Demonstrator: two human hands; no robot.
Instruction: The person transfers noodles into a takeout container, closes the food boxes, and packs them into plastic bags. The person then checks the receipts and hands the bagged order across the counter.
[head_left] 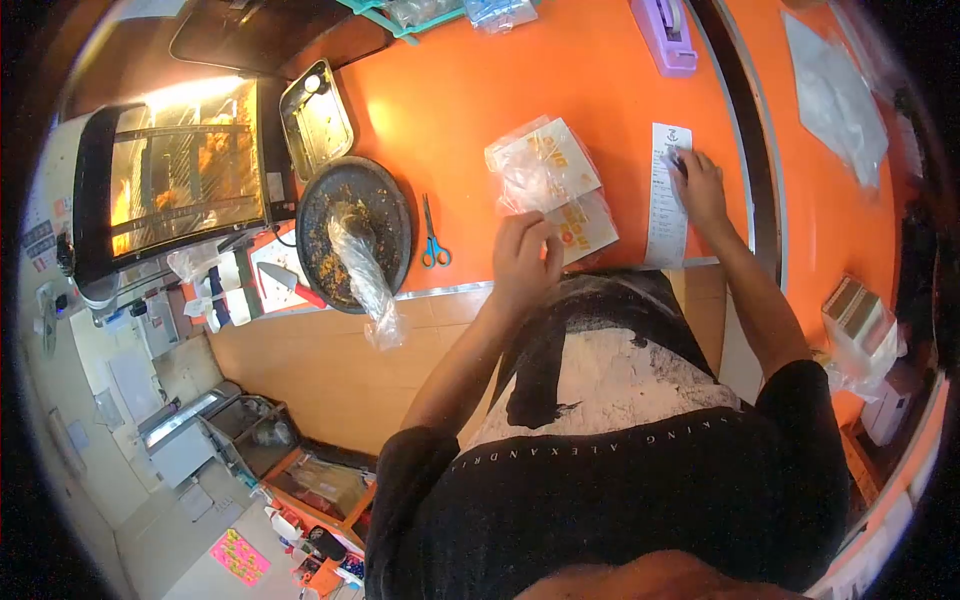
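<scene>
My right hand rests on a long printed receipt lying on the orange counter. Its fingers are pinched around a small dark object, mostly hidden, that could be a pen. Left of the receipt lie two flat printed paper packets, overlapping, with a crumpled clear plastic bag over the left part of the upper one. At the lower left corner of these packets is my left hand, its fingers loosely bent and apart. I see nothing held in it.
Blue-handled scissors lie beside a round dark tray with crumbs and a plastic-wrapped item. Further left are a metal pan, a knife and a lit glass-fronted oven. A purple tape dispenser stands at the back.
</scene>
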